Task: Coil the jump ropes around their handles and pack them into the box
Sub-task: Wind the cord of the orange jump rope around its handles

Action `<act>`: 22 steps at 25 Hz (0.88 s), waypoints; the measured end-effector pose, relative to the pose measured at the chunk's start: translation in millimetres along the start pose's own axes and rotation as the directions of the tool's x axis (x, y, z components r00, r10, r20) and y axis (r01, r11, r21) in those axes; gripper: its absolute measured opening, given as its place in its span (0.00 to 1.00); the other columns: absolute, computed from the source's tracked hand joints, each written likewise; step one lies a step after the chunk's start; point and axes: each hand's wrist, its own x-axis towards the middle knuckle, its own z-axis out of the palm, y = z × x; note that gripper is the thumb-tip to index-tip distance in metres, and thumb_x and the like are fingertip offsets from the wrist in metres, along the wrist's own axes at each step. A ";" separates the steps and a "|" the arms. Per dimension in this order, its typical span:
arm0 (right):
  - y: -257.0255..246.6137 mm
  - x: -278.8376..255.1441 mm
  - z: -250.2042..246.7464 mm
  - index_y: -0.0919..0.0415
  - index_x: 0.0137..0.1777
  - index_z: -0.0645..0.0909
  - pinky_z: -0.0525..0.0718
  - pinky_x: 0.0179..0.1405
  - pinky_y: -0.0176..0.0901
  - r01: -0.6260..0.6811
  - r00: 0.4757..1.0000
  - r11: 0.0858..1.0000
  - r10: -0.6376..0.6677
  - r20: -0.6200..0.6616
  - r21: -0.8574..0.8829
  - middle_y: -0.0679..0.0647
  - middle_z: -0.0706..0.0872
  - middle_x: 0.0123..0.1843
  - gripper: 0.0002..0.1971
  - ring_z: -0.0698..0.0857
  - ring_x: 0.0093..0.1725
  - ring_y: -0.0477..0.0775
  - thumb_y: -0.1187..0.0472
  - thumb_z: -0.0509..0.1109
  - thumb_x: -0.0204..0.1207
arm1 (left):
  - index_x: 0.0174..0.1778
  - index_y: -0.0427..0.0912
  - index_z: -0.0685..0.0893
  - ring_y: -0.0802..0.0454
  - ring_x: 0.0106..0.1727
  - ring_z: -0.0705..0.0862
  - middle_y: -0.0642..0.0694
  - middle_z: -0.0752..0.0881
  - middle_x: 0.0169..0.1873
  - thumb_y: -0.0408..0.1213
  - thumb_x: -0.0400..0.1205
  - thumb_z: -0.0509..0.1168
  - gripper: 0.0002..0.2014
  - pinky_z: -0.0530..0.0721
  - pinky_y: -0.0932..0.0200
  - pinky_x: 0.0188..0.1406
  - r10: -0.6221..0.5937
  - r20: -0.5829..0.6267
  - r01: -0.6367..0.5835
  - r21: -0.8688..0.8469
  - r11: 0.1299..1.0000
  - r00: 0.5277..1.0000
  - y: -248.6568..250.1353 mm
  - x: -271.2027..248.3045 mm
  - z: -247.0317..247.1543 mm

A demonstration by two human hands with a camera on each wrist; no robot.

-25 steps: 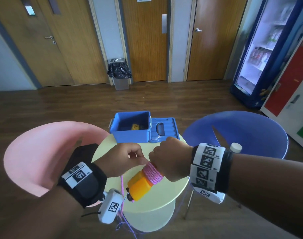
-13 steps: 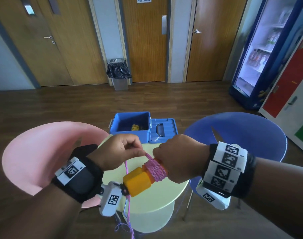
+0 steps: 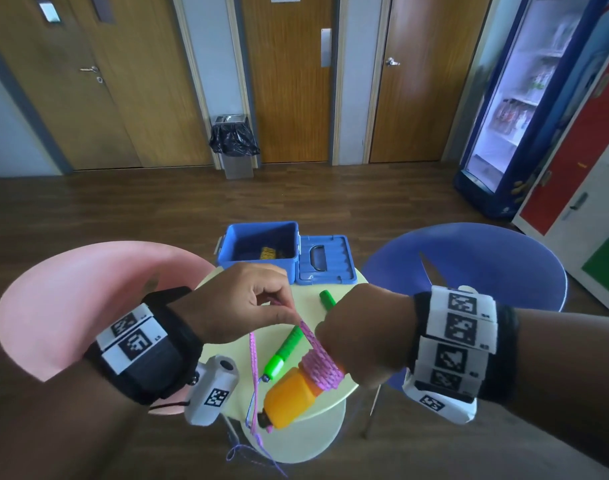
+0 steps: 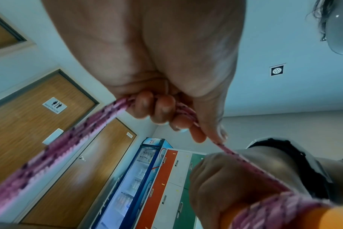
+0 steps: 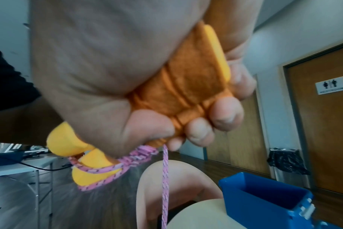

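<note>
My right hand point(image 3: 360, 336) grips a pair of orange jump-rope handles point(image 3: 289, 398) held together, with pink rope point(image 3: 322, 367) wound around their middle. In the right wrist view my fingers point(image 5: 225, 113) curl round the orange handles point(image 5: 188, 91). My left hand point(image 3: 247, 301) pinches the free pink rope point(image 4: 184, 110) just above the coil, and the rest of it hangs down past the table edge. A green-handled jump rope point(image 3: 284, 351) lies on the table. The open blue box point(image 3: 258, 263) stands at the table's far side with a yellow item point(image 3: 267, 252) inside.
The box's blue lid point(image 3: 325, 259) lies beside it on the small round yellow table point(image 3: 310, 306). A pink chair point(image 3: 74, 306) is at the left and a blue chair point(image 3: 486, 258) at the right. Doors, a bin and a drinks fridge stand beyond.
My left hand has lifted the rope up and over the handles, adding to the coil. The hands have drawn nearer to me, uncovering the green-handled rope on the table.
</note>
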 end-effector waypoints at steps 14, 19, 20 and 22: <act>2.4 -23.4 -34.9 0.46 0.44 0.70 0.75 0.36 0.43 -0.065 0.900 0.911 0.229 -0.370 0.406 0.45 0.81 0.39 0.11 0.82 0.39 0.52 0.45 0.68 0.69 | 0.29 0.56 0.89 0.55 0.35 0.86 0.54 0.88 0.33 0.60 0.63 0.81 0.14 0.85 0.58 0.39 -0.203 -0.107 0.055 -0.749 0.660 0.973 -29.3 -7.5 36.1; -10.4 -18.2 -26.0 0.50 0.44 0.74 0.74 0.31 0.41 -0.073 0.911 0.833 0.279 -0.303 0.548 0.46 0.81 0.36 0.10 0.80 0.35 0.52 0.49 0.68 0.67 | 0.36 0.56 0.88 0.62 0.30 0.79 0.58 0.83 0.31 0.54 0.78 0.73 0.09 0.79 0.70 0.31 -0.119 -0.238 -0.093 -0.722 0.686 0.964 -29.6 -6.8 17.7; -12.5 -16.8 -24.3 0.50 0.43 0.74 0.72 0.30 0.41 -0.070 0.911 0.837 0.275 -0.308 0.542 0.47 0.81 0.36 0.10 0.80 0.35 0.52 0.48 0.68 0.67 | 0.36 0.56 0.88 0.61 0.30 0.79 0.57 0.83 0.30 0.52 0.78 0.73 0.08 0.79 0.69 0.32 -0.136 -0.218 -0.072 -0.738 0.671 0.967 -31.0 -7.4 20.2; -13.1 -14.3 -22.1 0.50 0.43 0.73 0.71 0.30 0.41 -0.078 0.882 0.856 0.299 -0.366 0.511 0.47 0.81 0.36 0.10 0.80 0.35 0.53 0.47 0.67 0.67 | 0.35 0.55 0.89 0.61 0.33 0.83 0.57 0.85 0.31 0.48 0.77 0.75 0.05 0.83 0.66 0.35 -0.178 -0.177 -0.027 -0.777 0.629 0.968 -36.4 -8.3 29.4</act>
